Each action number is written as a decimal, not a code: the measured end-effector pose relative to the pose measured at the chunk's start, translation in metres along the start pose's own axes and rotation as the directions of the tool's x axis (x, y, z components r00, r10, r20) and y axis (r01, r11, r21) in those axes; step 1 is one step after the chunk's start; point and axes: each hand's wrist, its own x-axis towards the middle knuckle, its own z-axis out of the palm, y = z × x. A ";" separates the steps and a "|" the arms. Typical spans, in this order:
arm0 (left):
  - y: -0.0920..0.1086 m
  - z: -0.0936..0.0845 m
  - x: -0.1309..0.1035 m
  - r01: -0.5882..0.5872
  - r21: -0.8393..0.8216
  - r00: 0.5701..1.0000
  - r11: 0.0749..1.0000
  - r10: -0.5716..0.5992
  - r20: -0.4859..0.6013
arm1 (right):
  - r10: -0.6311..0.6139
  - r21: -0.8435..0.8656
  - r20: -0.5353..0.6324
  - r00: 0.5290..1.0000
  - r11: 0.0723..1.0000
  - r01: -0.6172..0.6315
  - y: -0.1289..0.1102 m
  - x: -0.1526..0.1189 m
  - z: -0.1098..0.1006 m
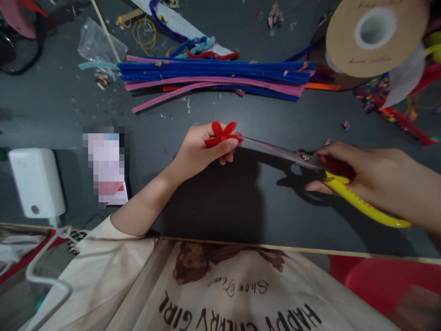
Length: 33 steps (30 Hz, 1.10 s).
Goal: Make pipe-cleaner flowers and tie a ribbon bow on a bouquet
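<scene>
1. Head view, left hand (203, 149): thumb and fingers pinch a red flower (223, 131), its looped fuzzy petals pointing up and outward. The flower sits above the table (206, 207), near the middle of the view.
2. Right hand (382, 170): fingers wrapped about the grips of the scissors (305, 157). Blades nearly together, pointing left, tips at the flower's right edge; whether they touch it cannot be told. Yellow grip bears small red print, illegible.
3. Stems (213, 71): a fuzzy bundle, blue and pink with some orange, lying crosswise beyond the hands. Loose blue, light blue and red pieces lie just behind.
4. Spool (344, 41): upper right, tan card face, white core. Dark script is printed above and below the core, upside down in this view; too unclear to read with certainty.
5. Bag (99, 41): clear plastic, upper left, a thin stick (105, 30) across it.
6. Phone (106, 165): left of the left hand; screen pixelated, text unreadable.
7. Power bank (36, 181): white, at the far left, beside the phone; no brand legible. White cable (51, 280) runs from its lower end.
8. Shirt (241, 299): cream, with a printed figure. Inverted lettering reads "HAPPY CHERRY GIRL"; above it, script beginning "Show", second word uncertain.
</scene>
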 end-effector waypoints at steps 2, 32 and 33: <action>0.000 0.000 0.000 0.011 -0.007 1.000 1.000 -0.011 -0.005 | 0.052 0.025 0.013 0.999 0.998 -0.052 0.001 0.001 0.000; 0.001 0.001 0.002 0.057 -0.062 0.994 0.996 -0.062 -0.093 | -0.005 -0.021 0.081 0.997 1.000 0.007 -0.002 0.002 0.002; 0.001 0.001 0.002 0.053 -0.063 0.994 0.997 -0.058 -0.092 | -0.020 -0.033 0.068 0.997 0.999 0.022 0.000 0.001 0.004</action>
